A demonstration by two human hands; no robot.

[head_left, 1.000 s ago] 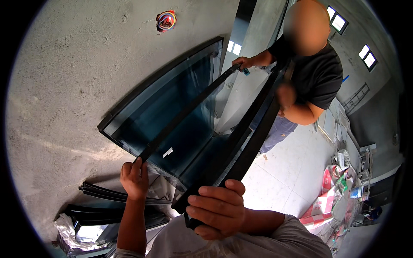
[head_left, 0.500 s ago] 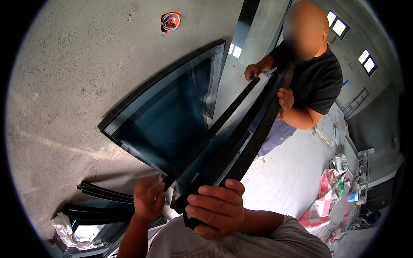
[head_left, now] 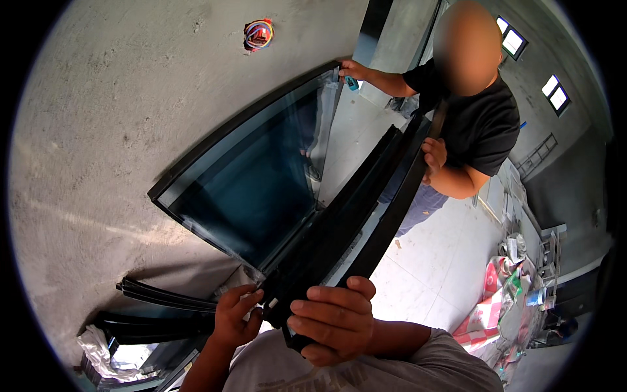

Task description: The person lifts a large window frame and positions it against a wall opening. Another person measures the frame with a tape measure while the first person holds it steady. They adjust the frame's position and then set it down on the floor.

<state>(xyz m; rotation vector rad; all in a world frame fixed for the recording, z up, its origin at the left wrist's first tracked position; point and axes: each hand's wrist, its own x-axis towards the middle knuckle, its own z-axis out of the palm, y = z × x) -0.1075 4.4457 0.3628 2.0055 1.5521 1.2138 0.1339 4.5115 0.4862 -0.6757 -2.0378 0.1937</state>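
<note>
Black-framed glass panels [head_left: 326,235] stretch edge-on between me and a co-worker, pressed close together and tilted up toward the far end. My right hand [head_left: 334,320] wraps around the near end of the rightmost black frame, thumb on top. At the near end of the panels' left side, my left hand [head_left: 238,313] grips with bent fingers; their tips are partly hidden. The co-worker's one hand [head_left: 434,158] supports the far end. Their other hand [head_left: 354,69] touches the top corner of a large dark-framed glass pane [head_left: 255,176] leaning against the wall; a small teal thing [head_left: 351,83] is beside it.
A rough grey wall [head_left: 130,117] with an open socket hole of coloured wires [head_left: 258,34] rises at left. More black frames [head_left: 157,326] lie low at left. Sheeting and clutter [head_left: 490,300] cover the floor at right, beyond pale tiles [head_left: 424,274]; a ladder [head_left: 539,157] stands farther back.
The left panel has swung right against the others, closing the gap. The co-worker's one hand has left its far end for the leaning pane's corner. My left hand has shifted slightly right.
</note>
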